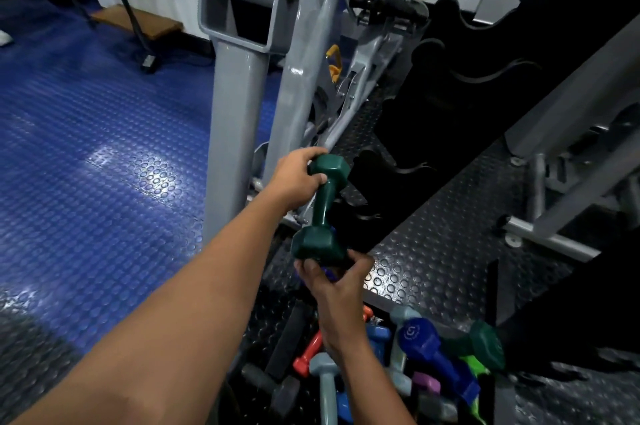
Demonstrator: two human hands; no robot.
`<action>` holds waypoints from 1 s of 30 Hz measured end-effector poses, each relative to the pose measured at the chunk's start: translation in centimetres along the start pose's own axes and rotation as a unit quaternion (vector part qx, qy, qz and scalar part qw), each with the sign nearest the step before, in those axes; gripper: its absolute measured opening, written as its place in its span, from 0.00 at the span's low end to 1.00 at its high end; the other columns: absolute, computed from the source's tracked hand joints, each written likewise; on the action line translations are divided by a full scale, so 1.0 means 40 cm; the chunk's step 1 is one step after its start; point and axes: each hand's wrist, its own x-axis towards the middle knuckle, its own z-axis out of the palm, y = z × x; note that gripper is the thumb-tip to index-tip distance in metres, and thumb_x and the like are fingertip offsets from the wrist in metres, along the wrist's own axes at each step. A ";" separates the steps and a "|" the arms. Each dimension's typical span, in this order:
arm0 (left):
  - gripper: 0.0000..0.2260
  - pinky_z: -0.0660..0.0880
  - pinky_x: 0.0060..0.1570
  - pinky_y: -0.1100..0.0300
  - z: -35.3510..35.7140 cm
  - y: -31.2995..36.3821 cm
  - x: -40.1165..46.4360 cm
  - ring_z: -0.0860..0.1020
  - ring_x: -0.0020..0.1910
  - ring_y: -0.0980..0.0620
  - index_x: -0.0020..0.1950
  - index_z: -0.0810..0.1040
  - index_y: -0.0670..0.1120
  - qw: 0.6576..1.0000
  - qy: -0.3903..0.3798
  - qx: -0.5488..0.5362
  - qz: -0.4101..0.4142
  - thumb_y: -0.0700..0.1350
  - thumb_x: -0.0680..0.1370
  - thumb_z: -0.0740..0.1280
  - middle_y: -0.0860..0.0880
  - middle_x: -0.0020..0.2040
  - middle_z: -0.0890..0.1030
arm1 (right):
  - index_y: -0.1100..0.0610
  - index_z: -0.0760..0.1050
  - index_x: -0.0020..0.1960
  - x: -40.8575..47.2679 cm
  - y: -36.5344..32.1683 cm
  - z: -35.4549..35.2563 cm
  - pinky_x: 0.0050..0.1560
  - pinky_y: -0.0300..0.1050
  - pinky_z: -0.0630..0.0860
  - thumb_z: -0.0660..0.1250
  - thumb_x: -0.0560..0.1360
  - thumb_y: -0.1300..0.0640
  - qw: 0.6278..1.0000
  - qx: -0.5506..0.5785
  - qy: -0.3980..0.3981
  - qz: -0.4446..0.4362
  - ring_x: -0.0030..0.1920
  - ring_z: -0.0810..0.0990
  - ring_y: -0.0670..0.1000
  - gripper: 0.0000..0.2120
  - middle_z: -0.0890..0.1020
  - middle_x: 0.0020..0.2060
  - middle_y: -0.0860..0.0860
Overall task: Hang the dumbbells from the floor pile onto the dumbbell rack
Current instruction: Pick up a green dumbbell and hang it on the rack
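Observation:
A dark green dumbbell [323,208] hangs in the air, held nearly upright at the middle of the view. My left hand [296,179] grips its upper head. My right hand [329,274] holds the lower head from below with curled fingers. Just right of the dumbbell stands the black dumbbell rack [446,106], whose wavy cradles climb toward the upper right. The floor pile [426,362] lies at the bottom, with blue, grey, orange, purple, lime and another green dumbbell [483,345] in it.
A grey exercise machine frame [242,78] rises right behind my left hand. More grey machine legs [550,237] stand at the right. Blue studded matting [97,134] covers the floor on the left, black studded matting [433,251] on the right.

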 end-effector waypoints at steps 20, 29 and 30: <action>0.14 0.71 0.54 0.67 0.076 0.029 -0.026 0.79 0.61 0.48 0.69 0.78 0.37 0.990 -0.102 0.088 0.044 0.33 0.84 0.62 0.41 0.60 0.83 | 0.49 0.68 0.63 -0.028 -0.002 -0.034 0.60 0.53 0.82 0.76 0.74 0.39 0.989 -0.122 0.077 0.030 0.57 0.86 0.47 0.27 0.86 0.57 0.51; 0.25 0.67 0.72 0.54 0.032 -0.009 -0.072 0.70 0.75 0.44 0.79 0.71 0.50 0.968 -0.143 0.175 0.112 0.34 0.83 0.58 0.47 0.77 0.72 | 0.47 0.66 0.72 -0.053 -0.063 -0.066 0.60 0.39 0.74 0.69 0.81 0.44 0.911 -0.392 0.086 -0.091 0.64 0.79 0.47 0.23 0.80 0.64 0.46; 0.25 0.65 0.75 0.51 0.030 -0.018 -0.075 0.68 0.78 0.44 0.80 0.69 0.51 0.964 -0.147 0.189 0.118 0.36 0.84 0.58 0.48 0.79 0.70 | 0.49 0.65 0.75 -0.058 -0.074 -0.067 0.61 0.38 0.71 0.67 0.82 0.44 0.891 -0.434 0.081 -0.101 0.67 0.77 0.48 0.25 0.78 0.67 0.47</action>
